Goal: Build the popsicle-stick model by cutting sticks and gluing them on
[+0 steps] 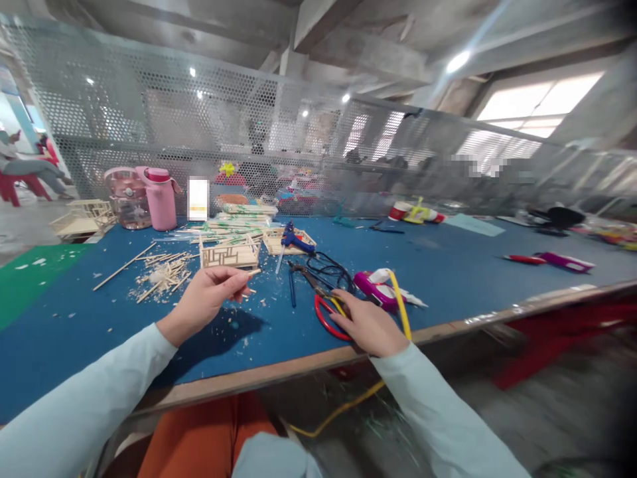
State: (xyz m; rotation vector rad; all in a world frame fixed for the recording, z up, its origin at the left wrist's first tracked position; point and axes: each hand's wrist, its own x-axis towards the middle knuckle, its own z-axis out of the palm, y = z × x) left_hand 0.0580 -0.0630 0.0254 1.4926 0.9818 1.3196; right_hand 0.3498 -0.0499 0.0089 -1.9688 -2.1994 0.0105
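My left hand pinches a short wooden stick between thumb and fingers, above the blue tabletop. My right hand is closed around the red-handled scissors near the table's front edge. Their dark blades point away to the upper left. Just beyond my left hand stands a small frame built of wooden sticks. A second stick frame lies behind it, with a blue glue gun resting against it. Loose sticks and broken bits form a pile left of my left hand.
Bundled sticks in wrappers lie at the back, near a pink bottle and a clear bottle. A purple-and-white item and a yellow strap are beside my right hand. A perforated metal screen borders the table.
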